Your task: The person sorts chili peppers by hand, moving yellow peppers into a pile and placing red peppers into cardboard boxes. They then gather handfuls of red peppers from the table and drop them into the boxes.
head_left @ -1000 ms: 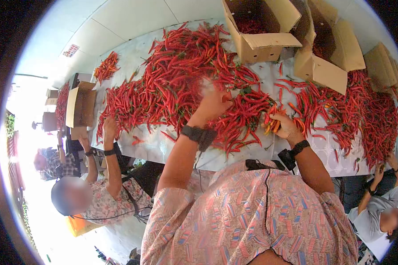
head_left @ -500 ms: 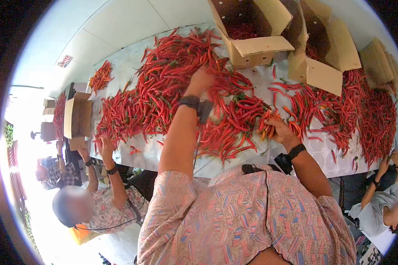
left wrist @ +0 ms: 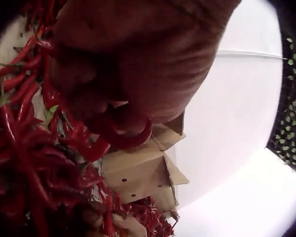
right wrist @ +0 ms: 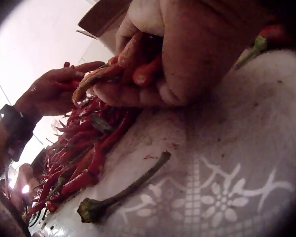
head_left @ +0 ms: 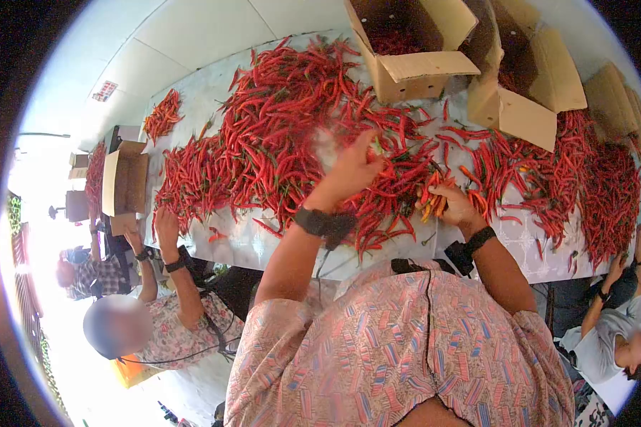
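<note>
In the head view my left hand point(head_left: 350, 174) is over the red chillies point(head_left: 278, 121), left of my right hand point(head_left: 456, 208). Its fingers curl round a red chilli point(left wrist: 133, 139) in the left wrist view. My right hand point(right wrist: 187, 54) grips a small bunch of orange and red chillies point(right wrist: 101, 76) low over the near side of the table. The two hands are apart. Below the right hand a loose green stem point(right wrist: 130, 190) lies on the patterned white cloth point(right wrist: 222, 197). Palm and thumb hide part of the bunch.
Open cardboard boxes point(head_left: 427, 65) stand at the back right, and another box point(head_left: 124, 178) is at the left. More chillies point(head_left: 555, 178) spread along the right. People sit at the left and right, one with a hand point(head_left: 167, 231) at the table edge.
My left hand reached further back into the pile, then came back toward my right hand, where it shows a chilli in its fingers. The right hand keeps its bunch in nearly the same place.
</note>
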`<action>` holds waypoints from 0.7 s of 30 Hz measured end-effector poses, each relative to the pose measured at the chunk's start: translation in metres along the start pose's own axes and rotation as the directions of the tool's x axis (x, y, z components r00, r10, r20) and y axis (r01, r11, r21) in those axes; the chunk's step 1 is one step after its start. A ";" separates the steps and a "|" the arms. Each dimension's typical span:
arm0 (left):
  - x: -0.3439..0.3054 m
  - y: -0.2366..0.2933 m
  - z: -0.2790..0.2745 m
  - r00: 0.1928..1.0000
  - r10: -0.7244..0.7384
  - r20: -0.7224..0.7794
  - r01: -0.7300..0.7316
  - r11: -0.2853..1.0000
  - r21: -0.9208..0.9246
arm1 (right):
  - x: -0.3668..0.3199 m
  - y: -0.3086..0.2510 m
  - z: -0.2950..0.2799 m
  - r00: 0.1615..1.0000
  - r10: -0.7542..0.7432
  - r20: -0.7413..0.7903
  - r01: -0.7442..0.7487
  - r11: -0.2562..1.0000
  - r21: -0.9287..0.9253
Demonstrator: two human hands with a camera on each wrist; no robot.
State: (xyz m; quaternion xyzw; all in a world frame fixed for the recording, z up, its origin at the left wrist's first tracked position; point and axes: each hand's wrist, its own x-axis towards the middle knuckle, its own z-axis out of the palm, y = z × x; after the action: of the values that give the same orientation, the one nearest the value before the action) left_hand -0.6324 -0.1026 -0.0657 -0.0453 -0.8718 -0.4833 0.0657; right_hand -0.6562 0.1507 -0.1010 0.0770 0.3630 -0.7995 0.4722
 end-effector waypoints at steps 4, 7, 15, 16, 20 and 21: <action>-0.009 0.010 -0.045 0.960 -0.281 0.016 0.272 0.913 -0.303 | 0.001 0.003 -0.002 0.999 -0.014 0.041 0.012 0.999 0.044; -0.009 0.010 -0.062 0.936 -0.352 0.009 0.311 0.816 -0.486 | 0.002 -0.001 -0.005 0.998 0.035 0.059 -0.038 0.998 0.053; 0.033 -0.020 -0.020 0.974 -0.220 0.050 0.183 0.903 0.389 | 0.004 -0.002 -0.006 0.998 0.021 0.051 -0.019 0.999 -0.026; 0.039 -0.027 -0.011 0.975 -0.218 0.052 0.181 0.904 0.388 | 0.004 -0.002 -0.008 0.998 0.039 0.048 -0.037 0.998 -0.043; 0.052 -0.047 0.017 0.951 -0.303 0.057 0.192 0.727 0.659 | 0.002 0.001 -0.004 1.000 0.009 0.008 -0.009 0.999 -0.032; 0.053 -0.050 0.021 0.945 -0.326 0.025 0.223 0.699 0.679 | 0.002 0.001 -0.005 1.000 0.007 0.007 -0.007 1.000 -0.030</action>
State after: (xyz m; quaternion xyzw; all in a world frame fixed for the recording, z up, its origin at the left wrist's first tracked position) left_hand -0.6933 -0.1106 -0.1098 0.0774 -0.9856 -0.1385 -0.0580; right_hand -0.6577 0.1524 -0.1059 0.0683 0.3729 -0.7926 0.4775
